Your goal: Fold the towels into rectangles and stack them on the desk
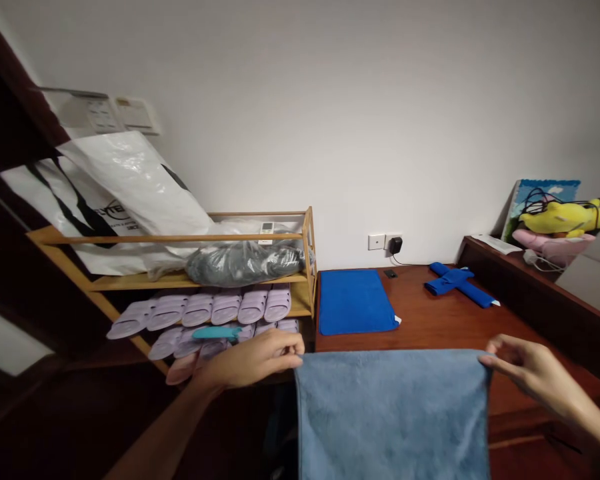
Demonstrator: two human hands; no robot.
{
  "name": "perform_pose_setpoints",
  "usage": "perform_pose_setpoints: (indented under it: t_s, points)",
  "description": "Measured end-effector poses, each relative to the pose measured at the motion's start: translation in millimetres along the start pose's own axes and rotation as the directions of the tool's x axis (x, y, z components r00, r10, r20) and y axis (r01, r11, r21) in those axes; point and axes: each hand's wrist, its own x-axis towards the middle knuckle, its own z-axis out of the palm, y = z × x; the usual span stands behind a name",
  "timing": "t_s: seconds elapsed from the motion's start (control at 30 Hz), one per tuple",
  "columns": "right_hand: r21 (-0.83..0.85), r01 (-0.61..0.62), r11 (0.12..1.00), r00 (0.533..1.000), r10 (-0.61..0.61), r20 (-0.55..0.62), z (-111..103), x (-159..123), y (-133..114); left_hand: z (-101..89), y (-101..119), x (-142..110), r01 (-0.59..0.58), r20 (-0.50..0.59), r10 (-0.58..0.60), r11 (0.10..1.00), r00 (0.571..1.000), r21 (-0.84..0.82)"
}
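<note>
A grey-blue cloth (pixel 393 413) hangs open in front of the counter (pixel 415 327), its top edge drawn nearly straight. The left hand (pixel 260 357) pinches one upper corner between thumb and fingers; the right hand (pixel 530 367) pinches the other. The step looks like holding the cloth spread; moving it flat would call for both pinches to travel together. Beyond it, a flat blue cloth (pixel 357 301) lies on the counter, with a crossed blue bundle (pixel 455 283) farther right.

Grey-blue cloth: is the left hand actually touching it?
Touching: the head view shows the left hand pinching a top corner of the grey-blue cloth.
</note>
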Motion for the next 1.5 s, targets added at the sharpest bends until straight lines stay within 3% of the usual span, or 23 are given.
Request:
perform_pose_setpoints:
  t_s: [0.1, 0.2, 0.3, 0.5, 0.63, 0.73, 0.83, 0.87, 0.97, 1.07, 1.2, 1.3, 1.4, 1.5]
  points:
    - [0.139, -0.067, 0.988, 0.992, 0.051, 0.117, 28, 33, 13, 12.4, -37, 31, 0.004, -0.080, -0.017, 0.986, 0.997, -0.169]
    - [0.346, -0.097, 0.933, 0.995, 0.085, 0.050, 61, 68, 28, 25.1, -76, 66, 0.019, -0.210, -0.083, 0.957, 0.974, -0.289]
    - [0.446, -0.107, 0.889, 0.992, 0.126, -0.012, 96, 101, 44, 41.9, -113, 101, 0.066, -0.284, -0.166, 0.942, 0.944, -0.328]
    - [0.435, -0.122, 0.892, 0.983, 0.168, -0.069, 153, 145, 74, 80.8, -170, 155, 0.249, -0.324, -0.367, 0.902, 0.872, -0.353]
    - [0.342, -0.129, 0.931, 0.983, 0.167, -0.082, 172, 172, 88, 85.8, -189, 181, 0.352, -0.371, -0.453, 0.884, 0.811, -0.309]
    - [0.229, -0.119, 0.966, 0.987, 0.141, -0.081, 189, 190, 90, 87.4, -188, 199, 0.414, -0.467, -0.474, 0.881, 0.747, -0.230]
    - [0.087, -0.076, 0.993, 0.995, 0.081, -0.056, 221, 193, 87, 108.9, -173, 217, 0.466, -0.569, -0.441, 0.878, 0.694, -0.111]
    - [0.040, -0.050, 0.998, 0.998, 0.051, -0.039, 234, 190, 87, 120.9, -167, 221, 0.473, -0.587, -0.416, 0.879, 0.695, -0.063]
    - [-0.074, 0.023, 0.997, 1.000, -0.022, 0.022, 270, 173, 93, 160.2, -158, 227, 0.443, -0.554, -0.325, 0.892, 0.766, 0.088]
    - [-0.223, 0.070, 0.972, 0.996, -0.055, 0.073, 287, 159, 107, 185.5, -166, 221, 0.453, -0.494, -0.318, 0.874, 0.809, 0.179]
    - [-0.520, 0.141, 0.842, 0.989, -0.104, 0.101, 286, 159, 111, 187.1, -175, 213, 0.460, -0.475, -0.306, 0.851, 0.825, 0.252]
    - [-0.612, 0.139, 0.778, 0.987, -0.162, 0.017, 279, 152, 101, 182.9, -161, 205, 0.426, -0.500, -0.241, 0.854, 0.832, 0.298]
    - [-0.629, 0.188, 0.755, 0.965, -0.261, -0.024, 265, 118, 97, 191.7, -134, 175, 0.294, -0.518, -0.076, 0.888, 0.852, 0.353]
    - [-0.617, 0.339, 0.710, 0.925, -0.369, 0.084, 240, 64, 105, 211.7, -113, 128, 0.132, -0.413, 0.031, 0.924, 0.910, 0.360]
